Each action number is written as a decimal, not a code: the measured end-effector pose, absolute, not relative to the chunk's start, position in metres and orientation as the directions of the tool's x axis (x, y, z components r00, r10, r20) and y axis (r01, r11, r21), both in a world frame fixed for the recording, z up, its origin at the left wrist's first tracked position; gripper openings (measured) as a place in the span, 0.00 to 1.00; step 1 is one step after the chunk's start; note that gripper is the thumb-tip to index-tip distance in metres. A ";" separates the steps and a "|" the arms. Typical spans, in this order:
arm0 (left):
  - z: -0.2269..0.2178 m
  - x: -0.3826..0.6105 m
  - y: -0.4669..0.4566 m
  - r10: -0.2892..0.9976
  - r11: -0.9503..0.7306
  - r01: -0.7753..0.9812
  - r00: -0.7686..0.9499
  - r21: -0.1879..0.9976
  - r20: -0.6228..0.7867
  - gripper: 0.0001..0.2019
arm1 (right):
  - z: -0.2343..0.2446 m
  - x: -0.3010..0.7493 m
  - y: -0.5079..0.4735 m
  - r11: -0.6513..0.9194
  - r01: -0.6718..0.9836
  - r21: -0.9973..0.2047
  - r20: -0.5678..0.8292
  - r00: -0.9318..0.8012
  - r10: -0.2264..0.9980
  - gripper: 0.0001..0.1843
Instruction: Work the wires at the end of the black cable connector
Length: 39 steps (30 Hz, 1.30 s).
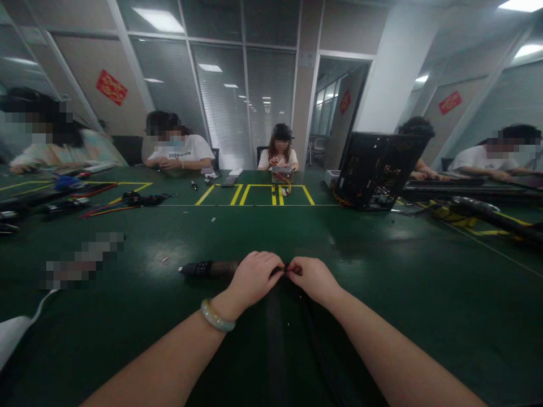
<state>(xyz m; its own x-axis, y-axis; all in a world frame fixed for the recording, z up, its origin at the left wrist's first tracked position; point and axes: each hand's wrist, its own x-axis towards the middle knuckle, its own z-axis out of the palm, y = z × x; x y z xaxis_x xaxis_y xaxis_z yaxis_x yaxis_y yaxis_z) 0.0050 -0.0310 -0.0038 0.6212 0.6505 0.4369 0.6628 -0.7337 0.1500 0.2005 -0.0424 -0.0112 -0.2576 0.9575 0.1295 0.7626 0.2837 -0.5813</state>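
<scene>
A dark electric screwdriver (216, 269) lies crosswise on the green table, its pointed metal tip to the left. My left hand (257, 274), with a pale bangle at the wrist, is closed over its right-hand end and hides that part. Close against those fingertips, my right hand (314, 277) pinches a small dark piece, which looks like the end of a black cable. Below the hands the black cable (316, 333) runs down towards me, hard to make out against the dark surface. Where the fingertips meet, the join itself is too small to see clearly.
A black computer case (379, 169) stands at the back right. Bundled wires (136, 199) lie at the left, and thick black cables (479, 212) at the right. Several people sit around the far side. Yellow tape (275, 185) marks the table; a white cord (40, 305) is at near left.
</scene>
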 end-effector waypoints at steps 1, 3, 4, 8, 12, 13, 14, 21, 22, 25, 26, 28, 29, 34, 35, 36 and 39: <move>-0.004 0.005 -0.031 0.649 -0.736 0.659 0.620 0.156 0.441 0.02 | -0.012 0.200 -0.043 0.274 0.741 -0.613 0.118 -0.257 0.959 0.05; -0.003 0.005 -0.032 0.651 -0.736 0.656 0.616 0.168 0.444 0.02 | -0.014 0.199 -0.044 0.233 0.696 -0.679 0.080 -0.245 0.966 0.06; -0.003 0.005 -0.033 0.653 -0.735 0.656 0.615 0.172 0.443 0.03 | -0.014 0.198 -0.044 0.210 0.683 -0.700 0.063 -0.234 0.970 0.07; -0.001 0.004 -0.035 0.668 -0.724 0.668 0.614 0.173 0.421 0.04 | -0.015 0.194 -0.044 0.163 0.694 -0.701 0.047 -0.183 0.982 0.12; 0.004 0.002 -0.038 0.655 -0.742 0.644 0.640 0.183 0.402 0.04 | -0.015 0.193 -0.044 0.147 0.695 -0.704 0.024 -0.183 0.983 0.12; 0.005 0.001 -0.038 0.653 -0.745 0.640 0.642 0.188 0.402 0.04 | -0.015 0.194 -0.044 0.144 0.692 -0.707 0.017 -0.187 0.982 0.13; 0.005 0.001 -0.039 0.652 -0.746 0.637 0.642 0.192 0.402 0.04 | -0.015 0.194 -0.044 0.139 0.691 -0.710 0.010 -0.188 0.982 0.13; 0.003 0.001 -0.039 0.670 -0.731 0.645 0.619 0.222 0.409 0.05 | -0.012 0.195 -0.047 0.157 0.704 -0.693 0.003 -0.215 0.977 0.11; 0.002 0.000 -0.039 0.673 -0.729 0.647 0.618 0.224 0.406 0.05 | -0.013 0.195 -0.047 0.167 0.704 -0.690 0.014 -0.217 0.976 0.11; 0.004 -0.001 -0.044 0.667 -0.737 0.637 0.635 0.224 0.389 0.06 | -0.014 0.194 -0.046 0.178 0.707 -0.685 0.036 -0.211 0.977 0.14; 0.005 -0.002 -0.045 0.658 -0.746 0.628 0.647 0.220 0.386 0.08 | -0.015 0.194 -0.045 0.182 0.707 -0.684 0.045 -0.207 0.977 0.14; 0.010 -0.005 -0.047 0.634 -0.767 0.607 0.669 0.208 0.388 0.15 | -0.017 0.193 -0.044 0.186 0.708 -0.682 0.065 -0.194 0.979 0.14; 0.013 -0.008 -0.046 0.630 -0.770 0.604 0.668 0.205 0.397 0.18 | -0.018 0.193 -0.043 0.186 0.710 -0.680 0.072 -0.187 0.980 0.13; 0.029 -0.062 -0.005 0.794 -0.433 0.848 0.200 0.304 0.574 0.19 | -0.017 0.195 -0.044 0.142 0.711 -0.689 0.008 -0.188 0.982 0.14; 0.028 -0.082 0.007 0.813 -0.300 0.899 0.066 0.318 0.579 0.20 | -0.016 0.195 -0.044 0.129 0.710 -0.693 -0.014 -0.192 0.981 0.14; 0.026 -0.104 0.018 0.814 -0.150 0.938 -0.062 0.312 0.577 0.21 | -0.014 0.196 -0.045 0.115 0.711 -0.694 -0.036 -0.193 0.980 0.14; 0.011 -0.175 0.034 0.769 0.274 0.922 -0.380 0.273 0.514 0.27 | -0.011 0.196 -0.046 0.085 0.716 -0.693 -0.085 -0.198 0.977 0.15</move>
